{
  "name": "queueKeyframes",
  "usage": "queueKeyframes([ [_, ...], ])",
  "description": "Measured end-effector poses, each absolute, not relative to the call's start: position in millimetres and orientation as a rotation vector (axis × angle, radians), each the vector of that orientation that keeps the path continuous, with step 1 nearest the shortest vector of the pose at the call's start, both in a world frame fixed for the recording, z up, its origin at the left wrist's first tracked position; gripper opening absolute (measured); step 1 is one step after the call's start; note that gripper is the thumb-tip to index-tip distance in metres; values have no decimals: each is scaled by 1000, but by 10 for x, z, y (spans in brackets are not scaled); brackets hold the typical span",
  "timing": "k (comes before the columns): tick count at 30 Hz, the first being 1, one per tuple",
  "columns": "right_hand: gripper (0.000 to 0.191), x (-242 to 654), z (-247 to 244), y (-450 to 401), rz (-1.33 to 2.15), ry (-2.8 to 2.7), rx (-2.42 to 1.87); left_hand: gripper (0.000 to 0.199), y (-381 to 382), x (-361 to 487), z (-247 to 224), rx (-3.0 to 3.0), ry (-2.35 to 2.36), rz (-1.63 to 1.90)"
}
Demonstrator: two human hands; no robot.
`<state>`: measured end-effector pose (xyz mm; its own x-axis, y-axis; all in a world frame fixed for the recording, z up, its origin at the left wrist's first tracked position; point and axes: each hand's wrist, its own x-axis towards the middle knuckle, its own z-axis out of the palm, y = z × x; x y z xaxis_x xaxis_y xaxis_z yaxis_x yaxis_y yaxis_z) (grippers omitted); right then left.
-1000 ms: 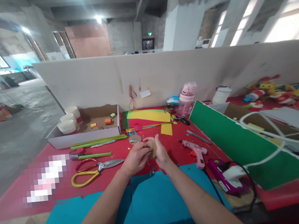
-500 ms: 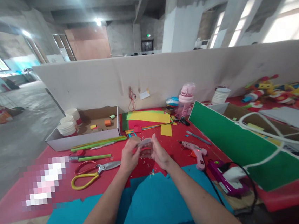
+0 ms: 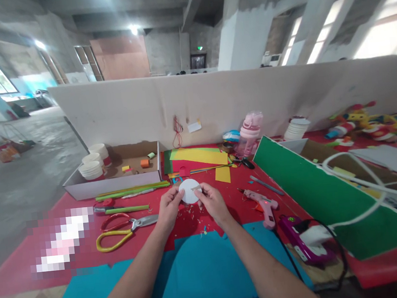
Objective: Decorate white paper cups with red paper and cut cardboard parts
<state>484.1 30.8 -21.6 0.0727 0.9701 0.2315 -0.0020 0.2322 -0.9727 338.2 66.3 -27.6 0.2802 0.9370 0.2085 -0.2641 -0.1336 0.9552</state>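
Far out to the left of the fingers and beyond them, a shallow box (image 3: 118, 186) holds stacked paper cups (image 3: 91, 170) and a few small paper rolls (image 3: 145, 163), which look already formed. Nearer, just left of the left fingers, the scissors (image 3: 114, 241) lie unheld, with their blades pointing toward the hand. The left hand (image 3: 169, 208) pinches the left edge of a white disc (image 3: 189, 191) between thumb and fingers; the disc is between the two hands, raised above the red table covering with its white face up. Its outline looks fully rounded, and nothing is attached on the face that shows, so any joining there appears not yet done; the underside is hidden. Small scraps (image 3: 205, 230) lie below the fingers, which suggests some cutting is finished. The right hand (image 3: 213, 204) grips the disc's right edge, thumb on top. Beyond the right fingers is a yellow paper piece (image 3: 222, 175), and to their right a glue gun (image 3: 262, 202) rests unheld, its small red light on.
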Motion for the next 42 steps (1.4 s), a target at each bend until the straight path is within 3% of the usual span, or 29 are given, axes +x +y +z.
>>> queueKeyframes([
  [12, 26, 4841, -240, 294, 663, -1375, -1244, 34, 659, 3361, -325, 1555, 731, 1058],
  [16, 36, 4855, -257, 310, 565, -1362, -1305, 35, 661, 3379, -338, 1601, 723, 1038],
  [23, 43, 4865, -298, 344, 737, -1280, -1220, 35, 653, 3375, -334, 1570, 732, 1032],
  [27, 37, 4885, -259, 312, 519, -1427, -1315, 35, 660, 3380, -319, 1563, 732, 1041],
  [32, 47, 4891, -266, 318, 254, -1446, -1440, 35, 600, 3406, -254, 1605, 769, 1043],
  [38, 48, 4929, -301, 321, 387, -1245, -1379, 30, 511, 3276, -47, 1843, 914, 1116],
  [42, 48, 4975, -304, 339, 468, -1286, -1429, 23, 908, 2821, 364, 2063, 1169, 1248],
])
